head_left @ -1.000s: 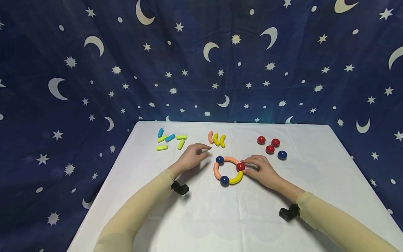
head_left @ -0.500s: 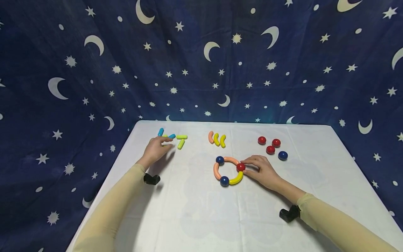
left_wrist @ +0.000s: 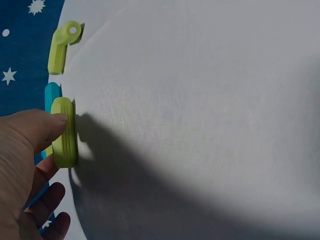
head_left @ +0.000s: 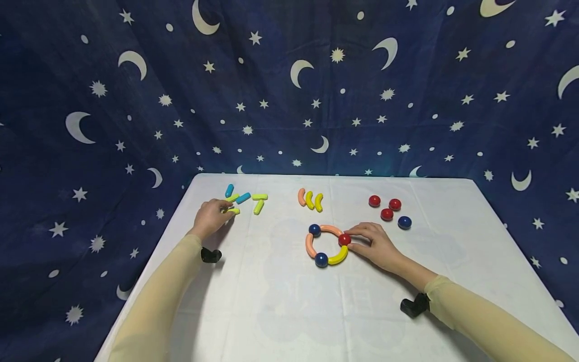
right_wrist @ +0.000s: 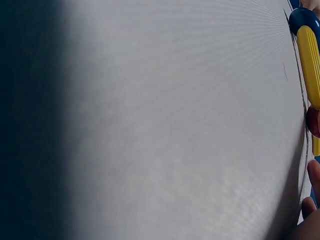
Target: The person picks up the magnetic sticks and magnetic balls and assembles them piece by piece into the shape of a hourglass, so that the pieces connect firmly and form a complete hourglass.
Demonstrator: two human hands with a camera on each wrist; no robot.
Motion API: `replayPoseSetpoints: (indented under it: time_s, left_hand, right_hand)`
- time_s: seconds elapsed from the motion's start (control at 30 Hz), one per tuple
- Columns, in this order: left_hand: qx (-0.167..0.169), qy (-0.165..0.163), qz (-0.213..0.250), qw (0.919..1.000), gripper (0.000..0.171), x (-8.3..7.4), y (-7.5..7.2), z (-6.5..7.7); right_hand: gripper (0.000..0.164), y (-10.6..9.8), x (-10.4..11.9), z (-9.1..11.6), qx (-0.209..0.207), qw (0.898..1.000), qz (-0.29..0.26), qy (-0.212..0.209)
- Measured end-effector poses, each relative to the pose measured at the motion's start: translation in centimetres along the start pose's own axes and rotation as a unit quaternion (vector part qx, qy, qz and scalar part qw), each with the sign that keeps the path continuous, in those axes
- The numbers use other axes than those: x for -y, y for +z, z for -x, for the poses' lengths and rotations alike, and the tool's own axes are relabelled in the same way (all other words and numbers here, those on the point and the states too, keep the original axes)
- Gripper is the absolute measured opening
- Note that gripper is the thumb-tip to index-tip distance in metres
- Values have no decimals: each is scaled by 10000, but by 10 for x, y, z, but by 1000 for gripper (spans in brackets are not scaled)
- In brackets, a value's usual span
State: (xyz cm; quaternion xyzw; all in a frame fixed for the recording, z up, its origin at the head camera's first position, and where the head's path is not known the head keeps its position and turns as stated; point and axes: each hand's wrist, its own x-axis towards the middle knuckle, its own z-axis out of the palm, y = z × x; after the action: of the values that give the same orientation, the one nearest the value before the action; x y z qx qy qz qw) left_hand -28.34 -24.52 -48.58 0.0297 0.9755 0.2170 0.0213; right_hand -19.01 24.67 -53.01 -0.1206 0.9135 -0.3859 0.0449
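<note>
At the left of the table, my left hand (head_left: 209, 218) pinches a lime-green rod (left_wrist: 64, 142) between thumb and forefinger; it lies close over the cloth. My right hand (head_left: 377, 247) holds a red ball (head_left: 344, 240) between thumb and fingertips. That ball is part of a ring with two blue balls (head_left: 321, 260), two curved orange pieces (head_left: 310, 246) and a curved yellow piece (head_left: 338, 255). Only the edge of this ring shows in the right wrist view, with the yellow piece (right_wrist: 309, 65) beside a blue ball (right_wrist: 302, 21).
Other green rods (head_left: 259, 207) and two blue rods (head_left: 243, 198) lie around the left hand. Behind the ring are a loose orange curve (head_left: 301, 197) and two yellow curves (head_left: 318, 202). Three red balls (head_left: 386, 214) and a blue ball (head_left: 404, 222) sit at right on the white-covered table (head_left: 289, 311).
My left hand has moved left from beside the ring to the rods and taken hold of a green one. The right hand stays at the red ball.
</note>
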Motion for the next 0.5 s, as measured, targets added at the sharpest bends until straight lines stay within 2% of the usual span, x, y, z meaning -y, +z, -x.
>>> replayPoseSetpoints:
  time_s: [0.17,0.5]
  left_hand:
    - [71,-108,-52,9999,39,2,1,-2]
    - [144,-87,108,9998,35,4,4,-1]
  right_hand:
    - [41,0,0,0,-3,10000,-6,-75]
    - [41,0,-1,0,1,10000,-25,-50]
